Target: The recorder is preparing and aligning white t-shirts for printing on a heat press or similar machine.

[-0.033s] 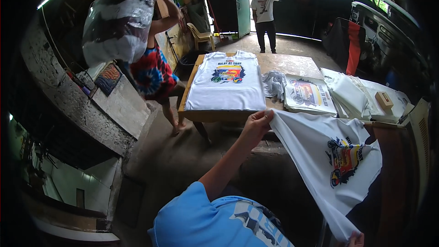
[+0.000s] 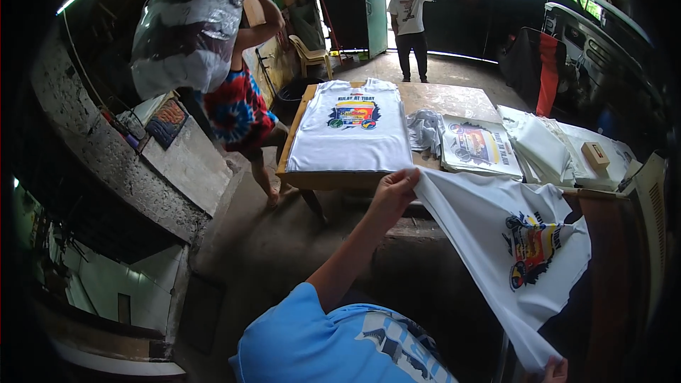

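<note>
A white T-shirt (image 2: 496, 227) with a colourful print hangs stretched between my hands in front of a wooden table (image 2: 454, 99). My left hand (image 2: 392, 190) pinches its upper corner near the table's front edge. At the bottom right, my right hand (image 2: 557, 370) grips the lower end and is only partly in view. Another white printed T-shirt (image 2: 351, 135) lies flat on the table just beyond my left hand.
Bagged printed shirts (image 2: 479, 145), crumpled plastic (image 2: 425, 128), folded white shirts (image 2: 539, 145) and a small box (image 2: 594, 154) lie at the right. A person (image 2: 234, 113) at the left carries a big plastic bag (image 2: 188, 28). Another person (image 2: 410, 25) stands in the doorway near a chair (image 2: 312, 53).
</note>
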The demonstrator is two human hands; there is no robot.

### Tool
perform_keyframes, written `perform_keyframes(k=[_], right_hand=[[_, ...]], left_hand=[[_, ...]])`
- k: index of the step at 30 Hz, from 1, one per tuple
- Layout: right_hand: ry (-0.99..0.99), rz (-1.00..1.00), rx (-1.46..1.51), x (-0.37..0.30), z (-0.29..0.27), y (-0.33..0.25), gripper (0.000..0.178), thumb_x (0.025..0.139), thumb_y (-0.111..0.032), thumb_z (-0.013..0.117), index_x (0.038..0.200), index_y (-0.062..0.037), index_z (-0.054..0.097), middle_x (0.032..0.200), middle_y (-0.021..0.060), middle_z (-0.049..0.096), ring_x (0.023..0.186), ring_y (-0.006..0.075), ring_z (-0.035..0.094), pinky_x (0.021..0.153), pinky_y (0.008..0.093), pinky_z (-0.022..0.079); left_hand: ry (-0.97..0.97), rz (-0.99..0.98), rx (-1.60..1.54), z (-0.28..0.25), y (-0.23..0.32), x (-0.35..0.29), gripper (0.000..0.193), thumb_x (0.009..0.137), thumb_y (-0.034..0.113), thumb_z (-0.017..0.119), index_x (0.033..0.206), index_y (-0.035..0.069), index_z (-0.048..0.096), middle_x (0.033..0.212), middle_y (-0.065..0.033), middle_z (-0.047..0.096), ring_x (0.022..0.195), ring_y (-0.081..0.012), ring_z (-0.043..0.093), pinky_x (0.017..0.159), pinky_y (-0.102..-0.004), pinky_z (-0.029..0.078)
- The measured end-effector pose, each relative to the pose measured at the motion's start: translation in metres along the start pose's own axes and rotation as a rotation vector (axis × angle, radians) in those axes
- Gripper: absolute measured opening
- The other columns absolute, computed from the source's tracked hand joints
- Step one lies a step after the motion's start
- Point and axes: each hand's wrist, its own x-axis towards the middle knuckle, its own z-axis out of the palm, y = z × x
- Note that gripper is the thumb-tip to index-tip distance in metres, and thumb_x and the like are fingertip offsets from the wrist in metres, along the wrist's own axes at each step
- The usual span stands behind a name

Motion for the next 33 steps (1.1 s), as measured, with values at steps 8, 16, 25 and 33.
perform_keyframes(k=[8, 16, 25, 33], right_hand=[[-0.134, -0.186, 0.322, -0.012, 0.118, -0.052, 0.014, 0.08, -0.013, 0.06, 0.083, -0.0028, 0.051, 0.076, 0.0024, 0.052, 0.068, 0.0094, 0.051, 0.056, 0.0222, 0.043], [-0.255, -0.551, 0.194, -0.032, 0.243, -0.105, 0.016, 0.083, -0.019, 0.058, 0.078, -0.005, 0.052, 0.063, -0.0026, 0.046, 0.055, 0.0023, 0.041, 0.044, 0.0149, 0.027], [-0.498, -0.636, 0.201, -0.043, 0.36, -0.159, 0.021, 0.081, -0.025, 0.061, 0.08, -0.0048, 0.054, 0.061, -0.0039, 0.049, 0.049, -0.0009, 0.039, 0.04, 0.0139, 0.024], [-0.361, -0.651, 0.259, -0.003, 0.463, -0.232, 0.021, 0.079, -0.022, 0.063, 0.084, -0.0033, 0.055, 0.066, -0.004, 0.051, 0.054, 0.0007, 0.043, 0.043, 0.0147, 0.029]], left_hand=[[0.167, 0.328, -0.092, -0.099, 0.142, -0.028, 0.015, 0.085, 0.015, 0.054, 0.091, 0.002, 0.058, 0.082, -0.0054, 0.061, 0.071, -0.0124, 0.058, 0.063, -0.0256, 0.049], [0.442, 0.71, 0.204, -0.205, 0.274, -0.129, 0.008, 0.084, 0.014, 0.055, 0.081, 0.007, 0.056, 0.075, -0.0015, 0.058, 0.065, -0.0075, 0.053, 0.053, -0.0218, 0.042], [0.609, 0.889, 0.396, -0.281, 0.335, -0.176, 0.015, 0.085, 0.018, 0.053, 0.084, 0.003, 0.056, 0.077, -0.004, 0.058, 0.069, -0.0111, 0.055, 0.062, -0.0257, 0.046], [0.635, 0.881, 0.41, -0.295, 0.386, -0.08, 0.015, 0.087, 0.017, 0.051, 0.086, 0.002, 0.053, 0.079, -0.0051, 0.055, 0.071, -0.0113, 0.055, 0.058, -0.0249, 0.047]])
